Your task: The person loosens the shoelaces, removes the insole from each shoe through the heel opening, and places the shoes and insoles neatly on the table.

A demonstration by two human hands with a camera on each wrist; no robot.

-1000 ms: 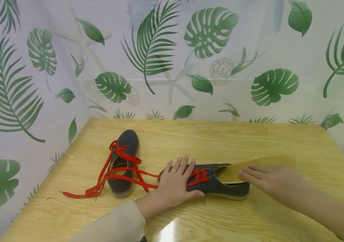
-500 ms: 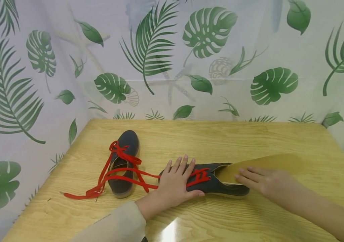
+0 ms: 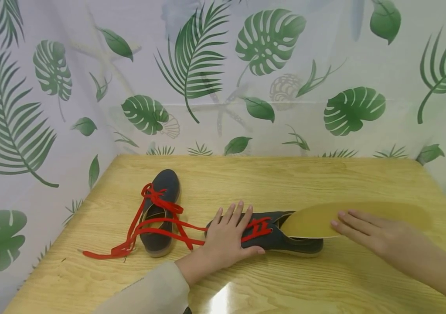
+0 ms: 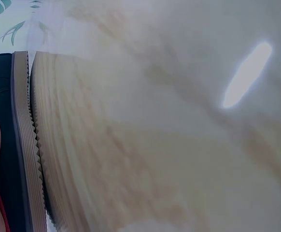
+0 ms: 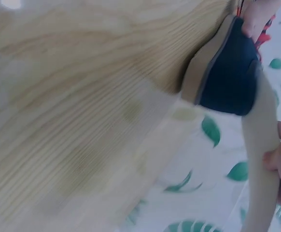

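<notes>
A dark blue shoe (image 3: 297, 245) with red laces lies on its sole in the middle of the table, toe to the left. Over its toe and front, my left hand (image 3: 226, 244) rests with fingers spread. My right hand (image 3: 379, 233) pinches a yellowish insole (image 3: 321, 218) between thumb and fingers. One end of this insole is inside the shoe's opening; the rest sticks out to the right. In the right wrist view the insole (image 5: 261, 159) shows its pale edge behind the shoe's heel (image 5: 232, 72). The left wrist view shows the shoe's ribbed sole edge (image 4: 27, 140).
A second dark blue shoe (image 3: 168, 185) stands to the left, toe pointing away. Long red laces (image 3: 128, 240) trail across it and onto the table. The wood-grain table (image 3: 246, 179) ends at a leaf-printed cloth (image 3: 207, 109) behind and at the sides.
My right hand has moved to the right, drawing the insole further out of the shoe. The left hand and both shoes have stayed in place.
</notes>
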